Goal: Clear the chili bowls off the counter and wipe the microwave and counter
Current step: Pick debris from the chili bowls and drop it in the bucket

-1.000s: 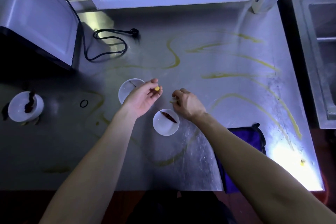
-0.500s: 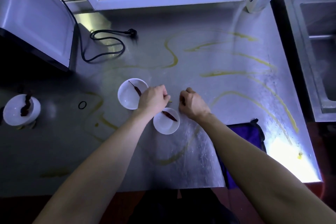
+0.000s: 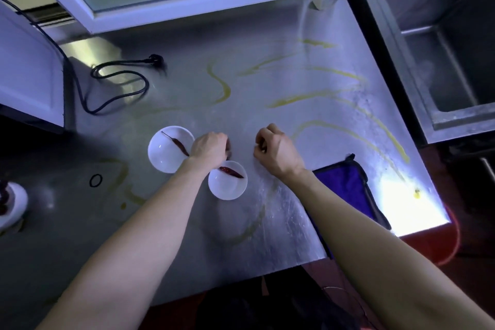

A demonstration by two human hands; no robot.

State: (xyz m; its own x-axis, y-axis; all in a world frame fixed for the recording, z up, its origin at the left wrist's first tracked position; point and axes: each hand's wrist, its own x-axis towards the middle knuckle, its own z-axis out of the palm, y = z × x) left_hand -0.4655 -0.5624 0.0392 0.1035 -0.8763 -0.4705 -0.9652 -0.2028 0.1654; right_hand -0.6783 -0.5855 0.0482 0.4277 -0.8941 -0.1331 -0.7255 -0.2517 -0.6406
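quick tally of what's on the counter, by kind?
White bowls: 3
Dried chilies in the two centre bowls: 2
Purple cloth: 1
Black ring: 1
Power cord: 1
Total: 8

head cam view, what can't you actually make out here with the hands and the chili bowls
- Left hand: curled knuckles-up, so the fingers hide whatever it pinches.
- Right hand: closed fist, its contents are hidden too.
- Third bowl: cut off by the left edge, dark contents unclear.
- Microwave: only a corner shows, the front is in shadow.
- Small yellow bit: too small and glared out.
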